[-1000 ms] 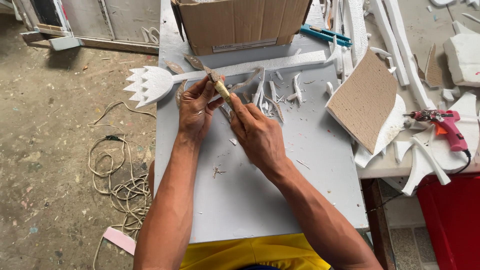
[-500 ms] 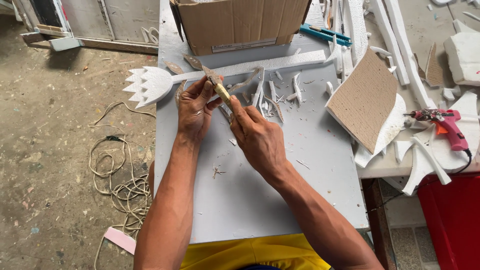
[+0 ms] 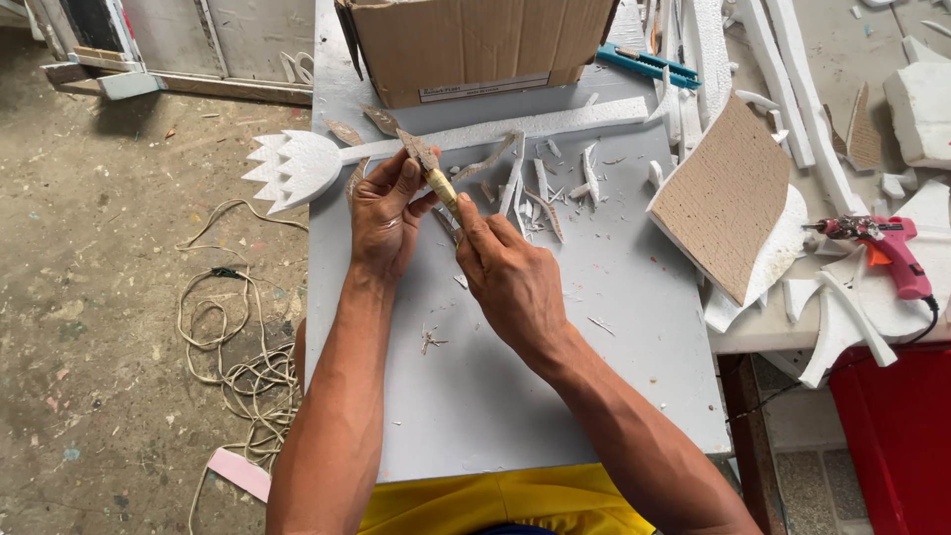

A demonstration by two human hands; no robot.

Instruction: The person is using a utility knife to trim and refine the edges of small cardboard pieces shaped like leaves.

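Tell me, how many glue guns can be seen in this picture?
1. The pink glue gun lies at the right, on white foam pieces, away from both hands. Others may be hidden under the clutter.

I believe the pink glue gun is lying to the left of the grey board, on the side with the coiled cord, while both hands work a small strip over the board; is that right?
Not quite. The head view shows the pink glue gun to the right of the grey board, among white foam pieces; the coiled cord is on the floor to the left. Both hands, left hand and right hand, do hold a small strip over the board.
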